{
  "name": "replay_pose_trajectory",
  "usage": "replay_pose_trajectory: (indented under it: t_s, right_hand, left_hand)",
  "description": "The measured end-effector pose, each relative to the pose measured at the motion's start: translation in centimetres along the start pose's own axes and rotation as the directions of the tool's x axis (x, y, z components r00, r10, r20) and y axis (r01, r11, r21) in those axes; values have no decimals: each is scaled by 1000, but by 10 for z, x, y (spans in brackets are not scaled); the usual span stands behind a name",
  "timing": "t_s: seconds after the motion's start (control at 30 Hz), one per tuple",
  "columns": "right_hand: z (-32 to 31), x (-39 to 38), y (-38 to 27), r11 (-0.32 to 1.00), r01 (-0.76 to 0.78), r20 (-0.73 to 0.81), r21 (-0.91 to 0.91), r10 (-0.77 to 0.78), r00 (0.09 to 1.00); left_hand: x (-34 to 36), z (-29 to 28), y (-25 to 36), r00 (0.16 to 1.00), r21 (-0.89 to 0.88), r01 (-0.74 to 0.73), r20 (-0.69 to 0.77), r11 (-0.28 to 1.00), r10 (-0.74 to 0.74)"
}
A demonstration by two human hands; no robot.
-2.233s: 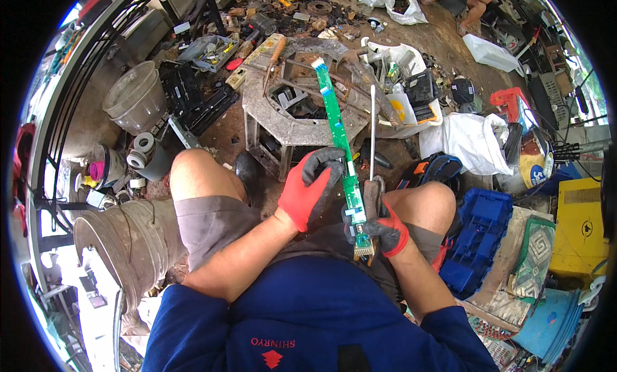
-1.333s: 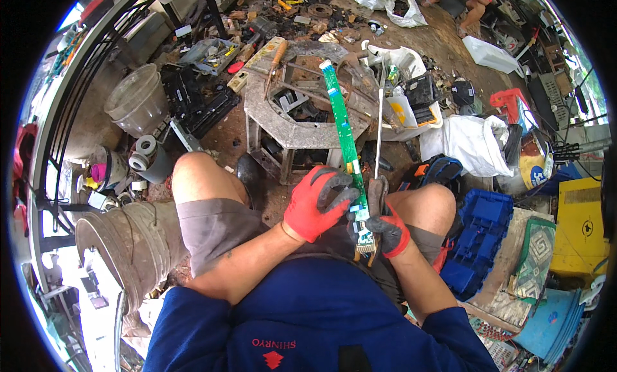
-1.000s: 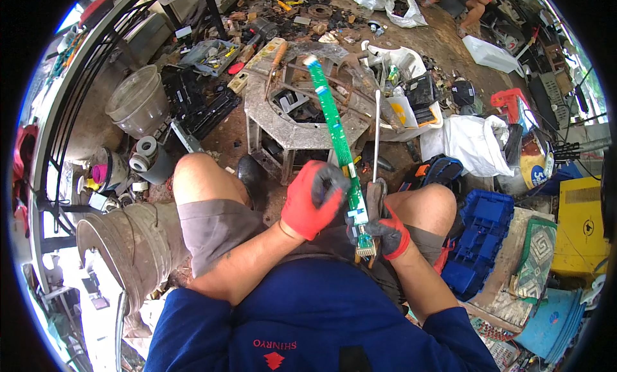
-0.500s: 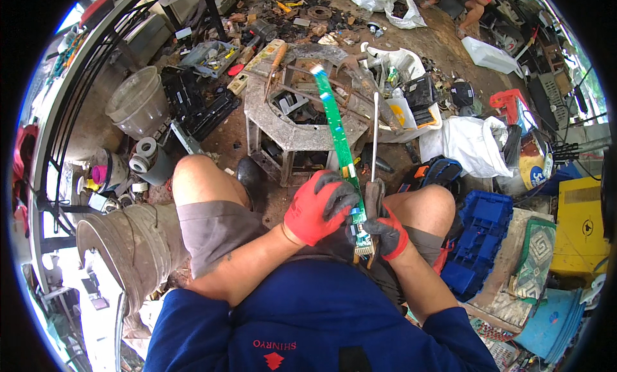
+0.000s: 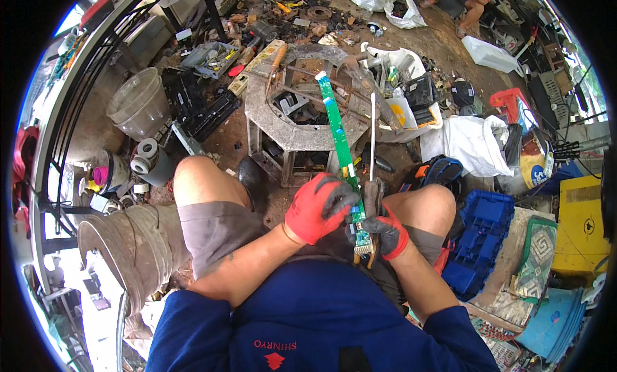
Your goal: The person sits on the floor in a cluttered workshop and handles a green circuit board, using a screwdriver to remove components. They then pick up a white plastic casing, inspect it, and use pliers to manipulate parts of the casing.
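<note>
A long, narrow green circuit board (image 5: pixel 339 131) slants up from my lap, with small parts and a pale connector at its near end. My left hand (image 5: pixel 319 208), in a red and grey glove, has its fingers curled in against the board's lower part. My right hand (image 5: pixel 387 235), gloved alike, is closed around the near end of the board together with a screwdriver (image 5: pixel 373 134). The screwdriver's long metal shaft points away from me. Two orange-brown prongs, like tool handles, stick out below that hand; the rest of them is hidden by the glove.
In front stands an octagonal metal frame (image 5: pixel 273 131) with an orange-handled tool (image 5: pixel 276 58) on it. A clear bucket (image 5: pixel 138 102) is at the left, a blue plastic tray (image 5: pixel 474 243) at the right. Beyond are white sacks (image 5: pixel 466 144) and scattered scrap. Another person (image 5: pixel 474 12) sits far right.
The circuit board's far end has tilted slightly right and nearer. The screwdriver's tip has shifted slightly left. Both hands keep nearly the same place and grip.
</note>
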State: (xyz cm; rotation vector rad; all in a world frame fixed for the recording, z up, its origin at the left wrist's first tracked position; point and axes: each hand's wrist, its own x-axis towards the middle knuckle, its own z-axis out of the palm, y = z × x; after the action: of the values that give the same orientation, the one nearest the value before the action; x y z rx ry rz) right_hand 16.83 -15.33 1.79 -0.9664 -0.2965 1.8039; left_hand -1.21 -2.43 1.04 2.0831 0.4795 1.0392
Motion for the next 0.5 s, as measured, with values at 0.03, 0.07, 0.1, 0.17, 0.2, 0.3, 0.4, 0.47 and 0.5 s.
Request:
replay_pose_trajectory:
  t_s: [0.03,0.07,0.1,0.17,0.2,0.3,0.4,0.47,0.5]
  right_hand:
    - [0,1,-1,1000,9,-1,13,-9,1000]
    - [1,1,-2,1000,-5,21,-5,5,1000]
    - [2,1,-2,1000,-13,39,-28,14,999]
    - [5,-1,-1,995,-28,137,-93,41,990]
    - [6,-1,0,995,-27,123,-94,39,992]
    - [8,-3,3,999,-4,67,-33,6,998]
    - [6,-1,4,999,39,68,-7,-38,997]
    - [4,1,3,999,35,47,41,-37,998]
    - [3,1,2,998,22,50,63,-26,998]
  left_hand:
    - [1,2,0,998,-25,48,-32,999,-49]
    - [2,2,-1,995,-54,81,-54,995,-84]
    - [5,2,-4,989,-44,27,-143,999,-33]
    - [10,2,-8,927,-266,289,-162,920,-339]
    - [11,2,-8,840,-377,446,-136,812,-524]
    - [6,1,-3,920,-305,306,-149,902,-363]
    - [1,1,3,959,-207,231,-115,951,-258]
    - [-1,-1,4,992,-97,122,-25,988,-125]
    - [0,1,4,996,-85,78,-36,993,-81]
